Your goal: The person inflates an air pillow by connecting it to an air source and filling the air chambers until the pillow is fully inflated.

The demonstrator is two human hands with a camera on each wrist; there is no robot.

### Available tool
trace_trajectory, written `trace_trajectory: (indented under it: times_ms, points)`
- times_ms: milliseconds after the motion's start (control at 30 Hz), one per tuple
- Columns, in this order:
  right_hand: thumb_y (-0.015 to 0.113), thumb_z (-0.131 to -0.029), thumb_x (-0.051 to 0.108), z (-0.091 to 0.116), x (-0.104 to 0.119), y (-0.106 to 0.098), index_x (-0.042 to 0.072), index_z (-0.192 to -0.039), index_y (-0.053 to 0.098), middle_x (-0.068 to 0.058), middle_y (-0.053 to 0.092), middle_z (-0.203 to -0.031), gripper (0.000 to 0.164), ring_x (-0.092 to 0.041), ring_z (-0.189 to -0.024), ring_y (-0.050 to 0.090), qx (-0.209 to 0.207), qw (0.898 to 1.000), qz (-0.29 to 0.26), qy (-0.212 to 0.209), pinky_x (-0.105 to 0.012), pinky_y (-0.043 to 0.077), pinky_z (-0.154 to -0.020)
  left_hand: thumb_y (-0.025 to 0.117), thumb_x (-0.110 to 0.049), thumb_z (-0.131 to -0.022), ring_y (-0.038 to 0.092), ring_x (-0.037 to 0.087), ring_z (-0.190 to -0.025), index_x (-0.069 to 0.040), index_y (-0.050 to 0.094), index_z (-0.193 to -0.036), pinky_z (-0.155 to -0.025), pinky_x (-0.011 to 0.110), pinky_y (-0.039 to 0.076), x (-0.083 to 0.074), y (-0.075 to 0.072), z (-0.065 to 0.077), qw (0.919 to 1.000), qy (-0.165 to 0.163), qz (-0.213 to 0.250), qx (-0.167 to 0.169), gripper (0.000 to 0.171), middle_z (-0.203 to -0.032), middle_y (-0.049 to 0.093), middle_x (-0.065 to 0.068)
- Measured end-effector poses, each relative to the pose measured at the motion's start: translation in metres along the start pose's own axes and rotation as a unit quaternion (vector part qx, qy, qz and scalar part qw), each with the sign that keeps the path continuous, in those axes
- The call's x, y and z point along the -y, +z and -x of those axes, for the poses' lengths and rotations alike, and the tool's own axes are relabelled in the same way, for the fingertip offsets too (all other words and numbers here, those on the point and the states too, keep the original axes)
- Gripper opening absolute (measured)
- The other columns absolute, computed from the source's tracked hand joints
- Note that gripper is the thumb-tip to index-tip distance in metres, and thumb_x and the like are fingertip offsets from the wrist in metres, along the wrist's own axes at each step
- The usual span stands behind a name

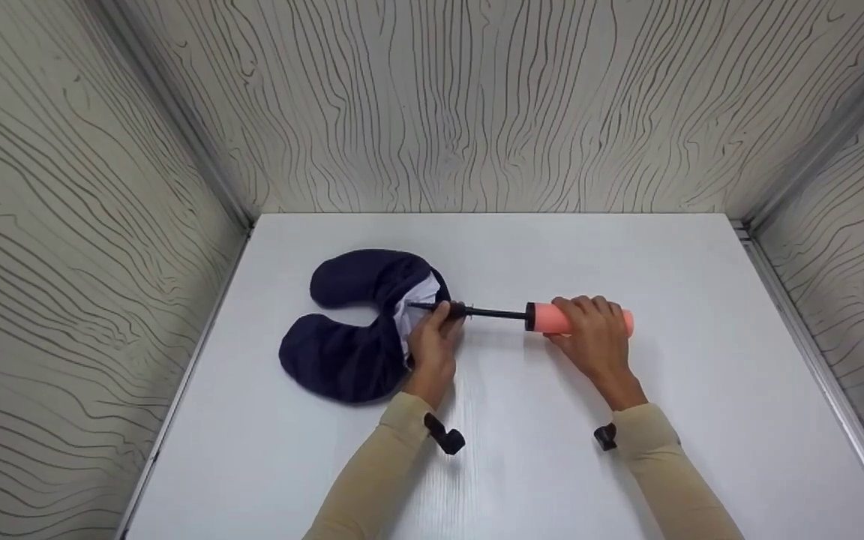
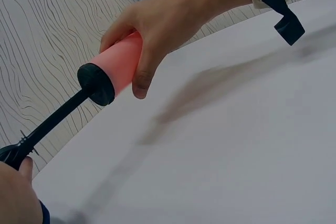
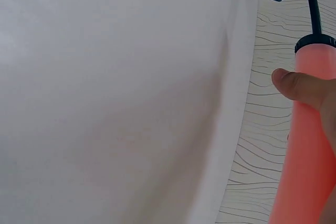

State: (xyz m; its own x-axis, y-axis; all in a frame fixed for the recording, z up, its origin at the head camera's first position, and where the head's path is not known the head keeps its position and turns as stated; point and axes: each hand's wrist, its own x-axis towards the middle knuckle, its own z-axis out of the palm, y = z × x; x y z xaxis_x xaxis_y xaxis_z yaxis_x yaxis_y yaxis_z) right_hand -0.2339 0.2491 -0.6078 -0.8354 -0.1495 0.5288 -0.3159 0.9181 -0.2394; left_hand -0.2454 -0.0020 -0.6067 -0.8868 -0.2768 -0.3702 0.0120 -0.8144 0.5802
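A hand pump with a coral barrel (image 1: 550, 319) and a black rod (image 1: 503, 313) is held sideways above the table. My right hand (image 1: 595, 334) wraps round the barrel, thumb along its side in the right wrist view. My left hand (image 1: 434, 345) grips the black handle end (image 1: 456, 310), where the rod comes out to the left. A thin black tip points from there at the white lining (image 1: 426, 291) of a navy U-shaped neck pillow (image 1: 346, 360). The pillow lies flat, its curved back open over the lining. My left fingers partly cover that opening.
The white table (image 1: 522, 450) carries the pillow on its left half. Wood-grain panels (image 1: 477, 105) stand behind it and at both sides, with grey metal rails (image 1: 177, 112) at the corners. Black straps with small mounts (image 1: 447, 435) sit on both wrists.
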Motion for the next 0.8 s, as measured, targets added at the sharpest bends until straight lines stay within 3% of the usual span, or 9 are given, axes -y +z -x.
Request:
trace_trajectory:
  times_ms: [233,500,633,800]
  points:
    - [0.101,-0.072,0.03,-0.002,0.017,0.009,0.015,-0.127,0.075,-0.015,0.077,-0.115,0.062,-0.039,-0.106,0.066,0.012,1.0,0.006,-0.013,-0.057,0.053,-0.098,0.067,0.005,-0.1,0.077,0.018,-0.083,0.001,0.071,-0.091,-0.1,0.047,0.063,0.009,0.003,0.007,0.9999,-0.01,-0.006,-0.002,0.01,-0.082,0.076,0.007]
    - [0.101,-0.072,0.028,-0.012,0.043,0.025,0.014,-0.125,0.075,-0.013,0.077,-0.11,0.06,-0.038,-0.102,0.066,-0.005,0.999,0.015,-0.039,-0.055,0.054,-0.094,0.067,0.002,-0.101,0.077,0.016,-0.087,0.004,0.07,-0.097,-0.101,0.041,0.062,0.015,0.002,0.015,0.9999,-0.001,-0.014,0.002,0.005,-0.085,0.077,0.007]
    - [0.101,-0.071,0.028,-0.014,0.048,0.029,0.014,-0.124,0.075,-0.012,0.078,-0.108,0.06,-0.037,-0.099,0.067,-0.012,0.998,0.018,-0.052,-0.056,0.055,-0.093,0.067,0.002,-0.101,0.077,0.016,-0.087,0.006,0.07,-0.1,-0.101,0.04,0.062,0.016,0.003,0.016,0.9998,-0.007,-0.017,0.008,0.005,-0.086,0.077,0.007]
    - [0.101,-0.072,0.031,-0.01,0.045,0.029,0.015,-0.124,0.075,-0.012,0.078,-0.108,0.06,-0.036,-0.098,0.068,-0.009,0.998,0.012,-0.055,-0.056,0.057,-0.093,0.067,0.005,-0.1,0.077,0.017,-0.083,0.001,0.072,-0.09,-0.093,0.039,0.065,0.013,0.0,0.013,0.9999,-0.008,-0.008,0.01,0.012,-0.083,0.077,0.007]
